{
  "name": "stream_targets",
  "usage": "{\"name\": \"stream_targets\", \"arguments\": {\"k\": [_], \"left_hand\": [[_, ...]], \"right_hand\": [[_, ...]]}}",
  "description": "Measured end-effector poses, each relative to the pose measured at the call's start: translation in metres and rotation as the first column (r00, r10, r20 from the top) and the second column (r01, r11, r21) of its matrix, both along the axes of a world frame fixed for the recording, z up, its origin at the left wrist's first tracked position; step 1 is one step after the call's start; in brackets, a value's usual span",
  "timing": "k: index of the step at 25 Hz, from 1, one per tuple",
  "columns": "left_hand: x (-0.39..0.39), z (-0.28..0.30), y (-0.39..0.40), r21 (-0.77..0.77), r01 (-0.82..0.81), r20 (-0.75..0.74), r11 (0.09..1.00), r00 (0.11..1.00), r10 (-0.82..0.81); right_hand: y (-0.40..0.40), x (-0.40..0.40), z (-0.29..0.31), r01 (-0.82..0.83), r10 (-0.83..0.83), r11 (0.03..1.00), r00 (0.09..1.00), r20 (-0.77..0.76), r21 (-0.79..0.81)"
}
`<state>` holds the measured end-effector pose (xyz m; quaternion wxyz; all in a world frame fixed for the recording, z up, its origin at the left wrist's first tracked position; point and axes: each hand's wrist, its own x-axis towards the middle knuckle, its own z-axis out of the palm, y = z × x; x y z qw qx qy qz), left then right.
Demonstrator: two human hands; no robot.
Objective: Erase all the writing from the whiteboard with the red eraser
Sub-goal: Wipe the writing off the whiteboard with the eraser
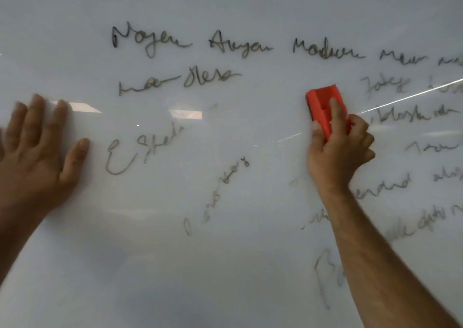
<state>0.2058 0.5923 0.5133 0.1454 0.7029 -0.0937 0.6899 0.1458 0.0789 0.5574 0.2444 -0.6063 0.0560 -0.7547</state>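
The left hand (37, 147) lies flat on the whiteboard (225, 265) at about nine o'clock. Its fingers are spread open and point up, and the thumb sticks out to the right. It holds nothing.

Just to the right of that thumb there is a faint curly word (140, 149). It looks partly rubbed away. Up at about eleven o'clock the dark top line of writing (238, 44) begins and runs across toward the right edge. A shorter second line (175, 80) sits under its left part. Near the middle, a thin pale scribble (215, 194) slants up to the right.

At about two o'clock the right hand (338, 149) grips the red eraser (325, 109). The thumb is on the eraser's left side and the fingers curl over its right side. The eraser is against the board, with its top end poking out above the fingers. The arm (380, 265) goes down to the bottom right corner.

At about three o'clock, more grey words (413, 117) fill the right side. They are blurry and hard to read.
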Motion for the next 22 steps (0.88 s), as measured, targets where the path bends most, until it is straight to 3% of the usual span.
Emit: {"name": "stream_targets", "arguments": {"k": [2,3,5,7,8,9,11,13,16,17,19,22], "left_hand": [[-0.005,0.001,-0.006,-0.035,-0.048,0.055,0.998,0.997,0.05],[-0.01,0.0,-0.01,-0.027,-0.063,0.069,0.998,0.995,0.065],[-0.02,-0.001,-0.02,-0.007,-0.08,0.067,0.997,0.995,0.08],[-0.033,-0.003,-0.031,-0.018,-0.078,0.042,0.997,0.996,0.079],[-0.039,-0.003,-0.036,-0.022,-0.09,0.045,0.996,0.995,0.091],[-0.044,-0.004,-0.041,-0.027,-0.106,0.052,0.994,0.993,0.107],[-0.054,-0.006,-0.049,-0.051,-0.123,0.054,0.991,0.991,0.126],[-0.057,-0.006,-0.052,-0.061,-0.147,0.034,0.987,0.988,0.149],[-0.056,-0.005,-0.051,-0.055,-0.18,0.025,0.982,0.983,0.181],[-0.055,-0.006,-0.05,-0.054,-0.185,0.026,0.981,0.982,0.186],[-0.056,-0.007,-0.05,-0.055,-0.178,0.024,0.983,0.984,0.179],[-0.059,-0.006,-0.052,-0.065,-0.158,0.026,0.985,0.987,0.16]], "right_hand": [[0.071,-0.002,-0.044,-0.007,0.037,0.927,0.997,0.073,-0.375],[0.101,-0.001,-0.072,-0.014,0.056,0.835,0.997,0.06,-0.55],[0.147,-0.003,-0.132,-0.027,0.039,0.56,0.999,-0.006,-0.828],[0.157,-0.006,-0.154,-0.007,0.002,0.35,1.0,-0.007,-0.937],[0.15,-0.003,-0.14,0.015,0.001,0.308,1.0,0.016,-0.951],[0.143,-0.002,-0.114,0.053,-0.006,0.338,0.999,0.054,-0.94],[0.13,0.001,-0.048,0.104,0.0,0.59,0.992,0.129,-0.801],[0.112,0.0,0.023,0.088,-0.039,0.834,0.994,0.102,-0.545],[0.113,-0.002,0.075,0.005,-0.004,0.975,1.0,0.003,-0.221],[0.127,-0.003,0.071,-0.004,0.006,0.973,1.0,0.008,-0.232],[0.173,-0.005,0.035,0.01,0.021,0.88,0.998,0.06,-0.474],[0.22,-0.007,-0.047,0.049,0.026,0.484,0.997,0.07,-0.873]]}}
